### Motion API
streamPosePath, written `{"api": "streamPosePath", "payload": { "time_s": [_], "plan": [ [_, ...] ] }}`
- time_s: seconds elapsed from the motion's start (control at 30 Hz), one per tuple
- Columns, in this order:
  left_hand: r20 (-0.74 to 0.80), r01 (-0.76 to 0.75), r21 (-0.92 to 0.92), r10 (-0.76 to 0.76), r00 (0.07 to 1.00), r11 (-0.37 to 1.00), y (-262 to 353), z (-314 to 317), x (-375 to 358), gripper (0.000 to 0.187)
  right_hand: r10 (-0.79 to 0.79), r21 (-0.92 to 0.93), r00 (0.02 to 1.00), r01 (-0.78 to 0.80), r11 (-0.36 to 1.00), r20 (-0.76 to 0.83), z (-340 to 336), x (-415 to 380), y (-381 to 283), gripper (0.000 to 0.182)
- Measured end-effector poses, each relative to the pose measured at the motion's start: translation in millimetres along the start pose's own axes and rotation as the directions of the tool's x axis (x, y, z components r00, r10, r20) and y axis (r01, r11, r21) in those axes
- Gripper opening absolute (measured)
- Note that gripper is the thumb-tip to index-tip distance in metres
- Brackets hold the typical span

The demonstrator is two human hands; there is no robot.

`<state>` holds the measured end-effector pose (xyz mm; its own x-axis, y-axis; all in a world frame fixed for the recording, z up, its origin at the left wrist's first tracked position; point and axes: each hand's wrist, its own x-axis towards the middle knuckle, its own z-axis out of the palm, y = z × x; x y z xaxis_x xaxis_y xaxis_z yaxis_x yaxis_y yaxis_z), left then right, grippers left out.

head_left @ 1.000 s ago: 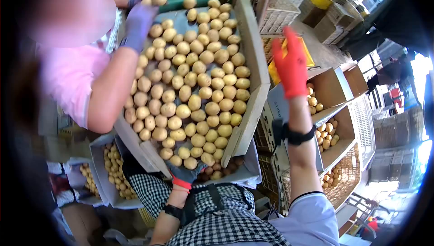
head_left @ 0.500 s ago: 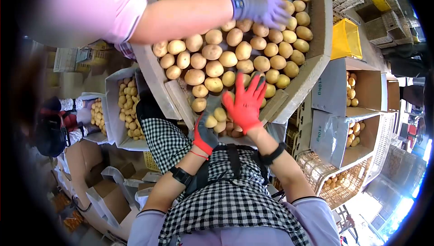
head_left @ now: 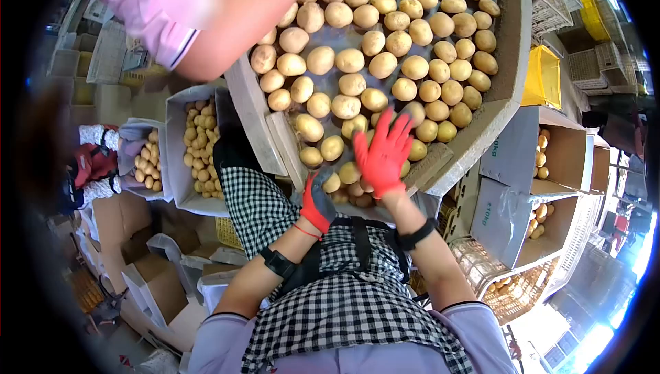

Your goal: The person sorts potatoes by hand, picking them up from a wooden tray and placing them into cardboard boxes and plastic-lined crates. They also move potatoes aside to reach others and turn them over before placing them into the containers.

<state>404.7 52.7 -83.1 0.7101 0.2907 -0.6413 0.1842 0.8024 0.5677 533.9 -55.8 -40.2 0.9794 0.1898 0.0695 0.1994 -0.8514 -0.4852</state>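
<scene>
Many potatoes [head_left: 350, 60] lie on the sorting table [head_left: 505, 64], which narrows to an outlet in front of me. My right hand [head_left: 383, 154], in a red glove, lies back up over the potatoes near the outlet, its fingers spread. What sits under its palm is hidden. At the left side of the outlet, my left hand [head_left: 317, 203], in a red and grey glove, is half cupped with its grey palm side facing the potatoes. A potato [head_left: 331, 182] lies right beside its fingers. Below the outlet, more potatoes [head_left: 352, 195] are gathered between my hands.
A co-worker's arm [head_left: 240, 23] reaches over the table from the upper left. White-lined boxes of potatoes [head_left: 199, 147] stand at left. On the right are cartons [head_left: 491, 219], a plastic crate [head_left: 519, 291] and a yellow crate [head_left: 542, 77]. Opened cartons [head_left: 158, 288] lie lower left.
The co-worker's gloved hand has drawn back toward the upper left. Potatoes on the table are now more spread out. My view has shifted; my hands stay by the outlet.
</scene>
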Motion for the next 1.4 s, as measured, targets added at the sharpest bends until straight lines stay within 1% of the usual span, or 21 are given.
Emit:
{"api": "streamPosePath", "payload": {
  "time_s": [0.03, 0.1, 0.17, 0.2, 0.33, 0.4, 0.43, 0.5, 0.57, 0.63, 0.67, 0.7, 0.77, 0.87, 0.97, 1.03, 1.1, 1.17, 1.23, 1.27, 1.4],
  "plan": [
    [0.056, -0.016, 0.011, 0.015, 0.998, 1.0, 3, 3, -2, 0.042, 0.036, 0.028, 0.995, -0.034, 0.999, -0.089, -5, 19, -4, 0.085],
    [-0.031, 0.008, -0.005, -0.008, 1.0, 1.0, 3, 7, 4, 0.057, 0.007, -0.074, 0.999, -0.01, 0.997, -0.048, -6, 21, -14, 0.083],
    [-0.148, 0.336, -0.318, -0.397, 0.906, 0.887, 35, 42, -10, 0.075, -0.3, -0.177, 0.952, 0.307, 0.935, 0.066, -1, -7, -17, 0.083],
    [0.039, 0.37, -0.369, -0.383, 0.923, 0.853, 35, 43, -6, 0.089, -0.292, -0.067, 0.954, 0.296, 0.953, 0.064, -3, -18, -17, 0.083],
    [0.026, 0.403, -0.284, -0.414, 0.91, 0.87, 36, 43, -10, 0.092, -0.136, -0.078, 0.989, 0.141, 0.987, 0.063, 1, -21, -8, 0.083],
    [-0.017, 0.478, -0.488, -0.555, 0.831, 0.73, 34, 45, -3, 0.097, -0.162, -0.063, 0.983, 0.168, 0.984, 0.08, 0, -18, -7, 0.083],
    [0.001, 0.48, -0.477, -0.546, 0.838, 0.736, 35, 48, -3, 0.097, -0.195, -0.048, 0.976, 0.2, 0.979, 0.098, -2, -13, -7, 0.082],
    [0.202, 0.47, -0.386, -0.424, 0.883, 0.794, 42, 55, -7, 0.098, -0.235, -0.045, 0.968, 0.239, 0.97, 0.091, 3, -13, -2, 0.087],
    [0.583, 0.601, -0.647, -0.202, 0.787, 0.469, 25, 34, 15, 0.106, -0.213, -0.05, 0.97, 0.22, 0.974, 0.114, -4, -12, -9, 0.085],
    [0.475, 0.434, -0.27, -0.273, 0.836, 0.86, 25, 31, 20, 0.105, -0.214, -0.055, 0.974, 0.218, 0.974, 0.073, -22, -3, -26, 0.076],
    [0.455, 0.421, -0.402, -0.222, 0.862, 0.813, 33, 42, 8, 0.09, -0.219, -0.048, 0.975, 0.221, 0.974, 0.041, -29, 10, -34, 0.076],
    [0.434, 0.136, -0.03, -0.11, 0.894, 0.99, 25, 38, 15, 0.09, -0.317, -0.057, 0.949, 0.316, 0.947, 0.002, -36, 23, -40, 0.068],
    [0.483, 0.454, -0.308, -0.274, 0.832, 0.836, 36, 41, 15, 0.09, -0.413, -0.078, 0.909, 0.409, 0.909, -0.056, -36, 42, -45, 0.061],
    [0.457, 0.432, -0.193, -0.309, 0.834, 0.881, 37, 40, 11, 0.097, -0.323, -0.069, 0.945, 0.325, 0.943, 0.041, -20, 60, -58, 0.042],
    [0.43, 0.484, -0.312, -0.332, 0.839, 0.818, 27, 24, 15, 0.095, -0.271, -0.124, 0.949, 0.291, 0.949, 0.159, 1, 72, -56, 0.04],
    [0.456, 0.467, -0.262, -0.318, 0.831, 0.844, 16, 11, 24, 0.095, -0.325, -0.217, 0.937, 0.346, 0.913, 0.129, -11, 69, -58, 0.042],
    [0.431, 0.463, -0.231, -0.337, 0.837, 0.856, 17, 15, 26, 0.099, -0.238, -0.175, 0.916, 0.305, 0.936, 0.324, -22, 69, -63, 0.047],
    [0.501, 0.507, -0.26, -0.334, 0.798, 0.821, 22, 19, 22, 0.097, -0.257, -0.197, 0.924, 0.319, 0.927, 0.282, -23, 70, -61, 0.051],
    [0.503, 0.4, -0.226, -0.245, 0.829, 0.888, 26, 25, 17, 0.088, -0.332, -0.07, 0.919, 0.353, 0.933, 0.21, -25, 69, -53, 0.049],
    [0.397, 0.343, -0.09, -0.283, 0.873, 0.935, 53, 71, -14, 0.094, -0.359, -0.008, 0.918, 0.365, 0.931, 0.167, -26, 67, -48, 0.046],
    [0.484, 0.411, -0.162, -0.291, 0.825, 0.897, 46, 46, -4, 0.082, -0.426, 0.064, 0.905, 0.426, 0.903, -0.003, -18, 53, -32, 0.05]
  ]
}}
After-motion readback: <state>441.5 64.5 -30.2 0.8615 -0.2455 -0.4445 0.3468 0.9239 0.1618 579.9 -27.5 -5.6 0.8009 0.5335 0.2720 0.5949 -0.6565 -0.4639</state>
